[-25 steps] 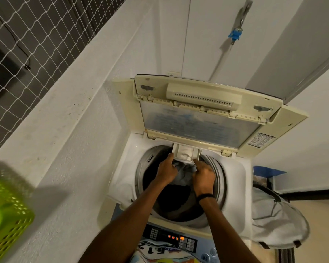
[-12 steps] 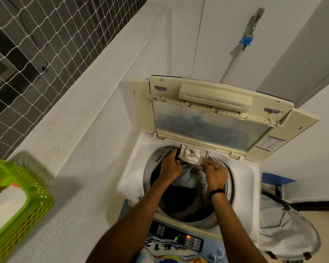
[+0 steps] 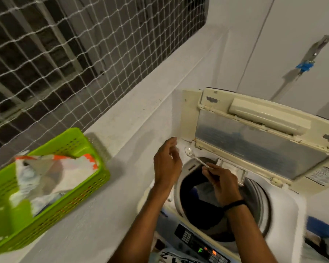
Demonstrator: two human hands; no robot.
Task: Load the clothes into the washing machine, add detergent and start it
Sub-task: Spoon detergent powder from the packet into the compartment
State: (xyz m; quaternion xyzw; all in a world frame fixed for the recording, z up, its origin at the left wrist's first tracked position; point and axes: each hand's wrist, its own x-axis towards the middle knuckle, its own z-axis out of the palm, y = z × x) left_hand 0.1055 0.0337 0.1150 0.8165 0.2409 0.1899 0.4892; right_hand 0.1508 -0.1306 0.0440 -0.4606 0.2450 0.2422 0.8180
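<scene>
The white top-load washing machine (image 3: pixel 285 207) stands with its lid (image 3: pixel 254 141) raised. Clothes (image 3: pixel 205 188) lie dark and pale inside the drum. The detergent drawer (image 3: pixel 234 169) sticks out at the drum's back rim. My right hand (image 3: pixel 220 183) pinches the handle of a metal spoon (image 3: pixel 193 155), whose bowl points up and left over the drum's rim. My left hand (image 3: pixel 166 162) hovers with loosely curled fingers at the machine's left back corner, holding nothing. The control panel (image 3: pixel 201 245) glows green and orange at the bottom.
A green plastic basket (image 3: pixel 51 188) holding a white and orange packet (image 3: pixel 68 168) sits on the white ledge (image 3: pixel 133 118) to the left. Netting (image 3: pixel 65 54) covers the opening above the ledge. A tap with a blue fitting (image 3: pixel 305 65) hangs on the back wall.
Both hands have left the detergent drawer. My right hand now holds a spoon, my left hand has lifted to the left. The view has swung left, showing more of the basket.
</scene>
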